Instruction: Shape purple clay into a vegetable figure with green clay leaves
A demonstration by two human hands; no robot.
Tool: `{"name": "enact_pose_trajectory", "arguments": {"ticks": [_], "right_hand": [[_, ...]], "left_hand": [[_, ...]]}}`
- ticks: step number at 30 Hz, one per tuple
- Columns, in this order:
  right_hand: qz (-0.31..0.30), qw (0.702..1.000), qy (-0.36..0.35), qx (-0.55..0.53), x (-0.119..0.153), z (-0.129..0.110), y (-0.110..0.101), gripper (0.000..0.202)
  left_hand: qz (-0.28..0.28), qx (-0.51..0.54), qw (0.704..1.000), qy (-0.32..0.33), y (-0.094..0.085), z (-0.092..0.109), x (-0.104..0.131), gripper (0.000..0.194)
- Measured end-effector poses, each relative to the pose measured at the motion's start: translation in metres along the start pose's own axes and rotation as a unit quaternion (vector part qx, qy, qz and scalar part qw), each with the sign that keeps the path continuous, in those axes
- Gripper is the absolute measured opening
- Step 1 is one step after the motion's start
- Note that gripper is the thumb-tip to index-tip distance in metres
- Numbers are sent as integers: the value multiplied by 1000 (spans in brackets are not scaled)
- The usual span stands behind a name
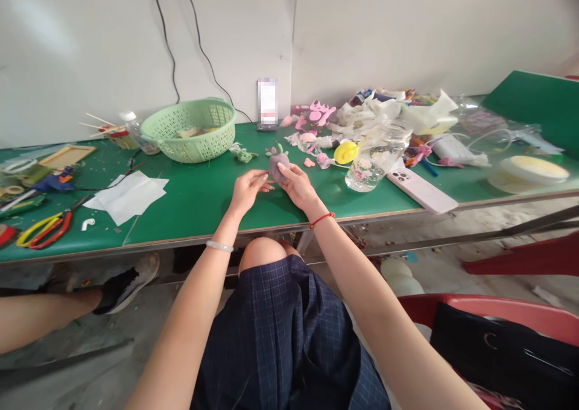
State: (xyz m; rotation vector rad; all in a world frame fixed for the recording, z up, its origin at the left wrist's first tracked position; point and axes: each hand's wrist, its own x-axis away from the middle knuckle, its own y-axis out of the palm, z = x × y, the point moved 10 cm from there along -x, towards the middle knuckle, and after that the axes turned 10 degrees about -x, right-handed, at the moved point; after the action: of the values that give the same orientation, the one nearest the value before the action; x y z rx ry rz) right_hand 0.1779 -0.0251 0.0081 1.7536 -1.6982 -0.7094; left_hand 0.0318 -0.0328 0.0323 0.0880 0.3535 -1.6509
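A round greyish-purple object [277, 166] with small green leaf-like bits on top is held above the green table [199, 208]. My right hand [296, 184] grips it from the right, with the thumb on its front. Close to its left side is my left hand [248, 190], fingers bent and thumb near the fingertips; whether something small is pinched there is too small to tell. A green leafy piece [244, 155] lies on the table behind my left hand, and small pink pieces [309, 163] lie to the right of the purple object.
A green basket [194, 132] and a phone [267, 105] stand at the back. On the right are a clear jar [377, 157], a pink phone [423, 190] and piled craft pieces. White papers [129, 196] and pliers [54, 226] lie left. Another person's leg [54, 313] shows lower left.
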Motion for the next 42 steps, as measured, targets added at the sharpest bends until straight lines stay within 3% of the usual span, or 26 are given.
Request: {"name": "enact_pose_trajectory", "arguments": {"ticks": [6,18,30,42], "right_hand": [[-11,1000,2,8,1,-1,3,34],[-16,1000,3,-2,1,-1,3,38],[-17,1000,1,-5,2,-3,5,37],[-16,999,-8,30,4,-4,5,38]], "left_hand": [[11,4,1000,-18,-1,-1,1,44],[-12,24,999,-32,4,3,4,52],[-25,59,994,-93,7,-13,0,46],[-8,5,999,-36,3,3,5,52]]}}
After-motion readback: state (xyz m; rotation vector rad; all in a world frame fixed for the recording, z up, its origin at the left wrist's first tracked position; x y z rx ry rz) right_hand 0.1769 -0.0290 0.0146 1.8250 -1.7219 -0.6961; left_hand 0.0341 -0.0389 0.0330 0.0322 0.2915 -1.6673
